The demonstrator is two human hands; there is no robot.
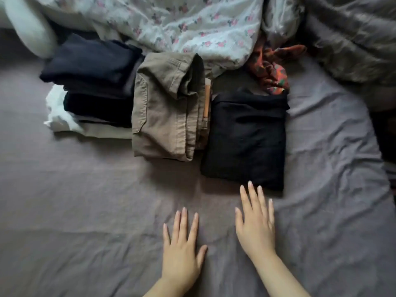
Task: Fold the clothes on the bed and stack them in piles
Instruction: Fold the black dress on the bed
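Three piles lie in a row on the grey bed sheet [85, 211]. At the left is a stack of dark navy and black clothes [92, 78] on top of white ones [60, 116]. In the middle are folded khaki trousers [167, 108]. At the right is a folded black garment [246, 138]. A crumpled orange patterned cloth [270, 69] lies unfolded behind the black garment. My left hand [182, 249] is flat with straight fingers on the sheet. My right hand [255, 224] is also flat, its fingertips just short of the black garment's near edge. Neither hand holds anything.
A floral duvet [171, 22] is bunched along the back. A grey blanket [351, 39] is heaped at the back right, and a white pillow [27, 26] at the back left. The bed's right edge [387, 189] drops off nearby.
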